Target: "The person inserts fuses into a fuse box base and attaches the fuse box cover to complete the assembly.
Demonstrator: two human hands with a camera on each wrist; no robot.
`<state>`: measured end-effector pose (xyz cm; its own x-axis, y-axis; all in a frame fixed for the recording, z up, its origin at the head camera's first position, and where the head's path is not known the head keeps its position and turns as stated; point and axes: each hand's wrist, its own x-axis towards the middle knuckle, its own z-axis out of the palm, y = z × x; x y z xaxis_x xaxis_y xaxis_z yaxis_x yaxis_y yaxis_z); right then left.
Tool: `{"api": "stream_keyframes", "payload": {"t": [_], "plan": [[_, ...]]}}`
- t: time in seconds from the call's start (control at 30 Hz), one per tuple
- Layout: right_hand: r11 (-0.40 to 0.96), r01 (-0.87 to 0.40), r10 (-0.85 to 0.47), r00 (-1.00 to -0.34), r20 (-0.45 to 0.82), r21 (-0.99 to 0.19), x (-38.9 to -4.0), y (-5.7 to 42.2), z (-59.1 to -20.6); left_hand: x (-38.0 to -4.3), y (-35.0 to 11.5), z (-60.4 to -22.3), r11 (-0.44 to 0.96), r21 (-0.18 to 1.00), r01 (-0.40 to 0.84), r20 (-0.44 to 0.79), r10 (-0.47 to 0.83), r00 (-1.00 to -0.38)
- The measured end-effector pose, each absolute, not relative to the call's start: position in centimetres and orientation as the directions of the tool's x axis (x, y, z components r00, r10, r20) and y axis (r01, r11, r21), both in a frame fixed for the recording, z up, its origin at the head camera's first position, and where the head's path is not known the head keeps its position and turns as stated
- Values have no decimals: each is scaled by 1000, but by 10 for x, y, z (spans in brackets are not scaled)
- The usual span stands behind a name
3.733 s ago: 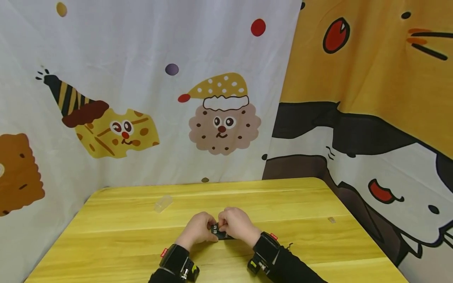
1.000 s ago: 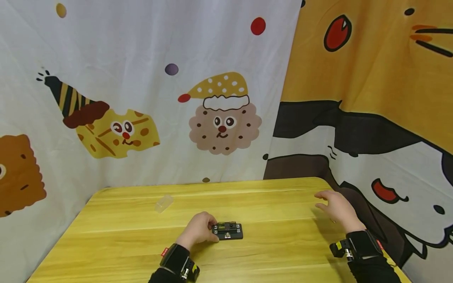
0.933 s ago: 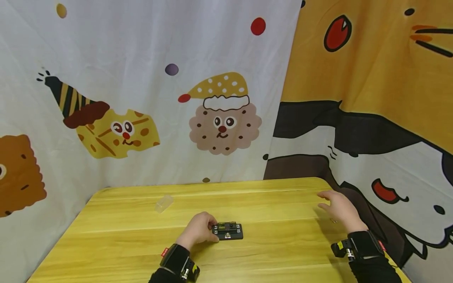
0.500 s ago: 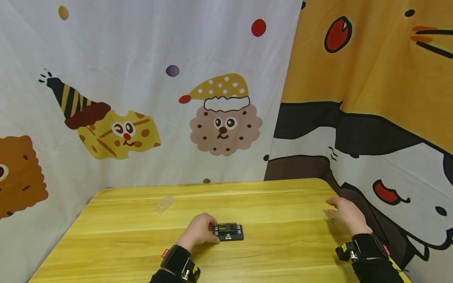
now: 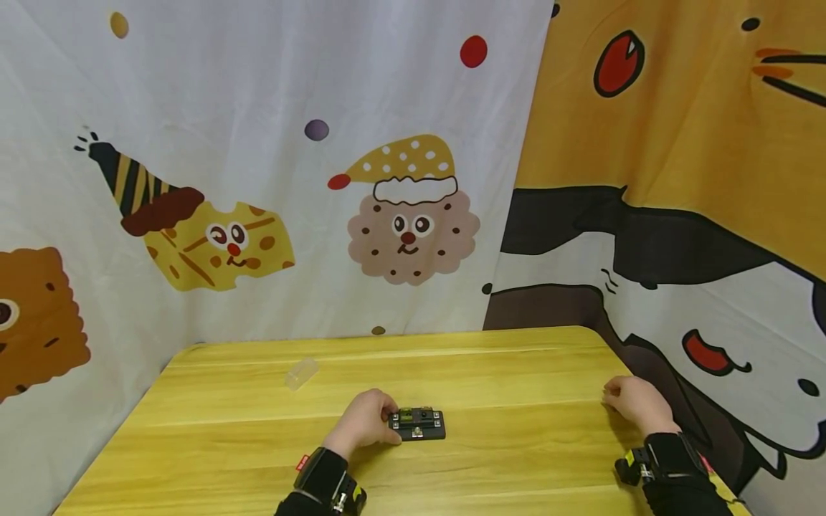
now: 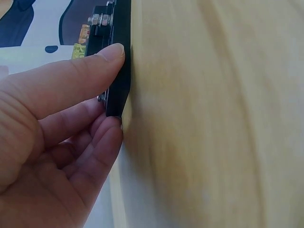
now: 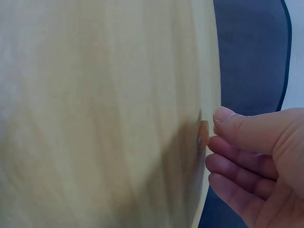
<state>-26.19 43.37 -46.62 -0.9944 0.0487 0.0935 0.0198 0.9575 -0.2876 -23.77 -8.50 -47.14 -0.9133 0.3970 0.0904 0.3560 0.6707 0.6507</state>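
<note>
Pinching the left end of a black block, the left hand is keeping its fingers clamped on the casing, the thumb bearing on the near corner and the other fingers meeting the left end. The block is lying on the wood-patterned desk, between the left and right edges and well in from the far edge. Its top is showing metal terminals and a yellow-green insert; the left wrist view is also showing an orange insert and bolts on it. The right hand is reaching over the desk's right edge, its fingers bent toward the thumb. In the right wrist view, a small orange piece is sitting just beside the thumb and fingertips, near that edge; whether the fingers are gripping it or merely standing close, I cannot tell. A clear plastic case is lying near the far edge, toward the far left corner. Both wrists are carrying black bands below black sleeves. Behind the desk, a white cloth is hanging, printed with cartoon cheese and a biscuit, beside an orange cloth.
</note>
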Motion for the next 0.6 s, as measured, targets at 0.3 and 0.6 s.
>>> {"api": "stream_keyframes", "payload": {"t": [0.3,0.6], "plan": [[952,82,102,-993,55,-294,-258,424,-464,-239,-86,-474,673,641,368,98,404,-910],[949,107,127,-991,47,-296,-256,420,-462,-238,-85,-475,679,631,376,112,400,-910]]}}
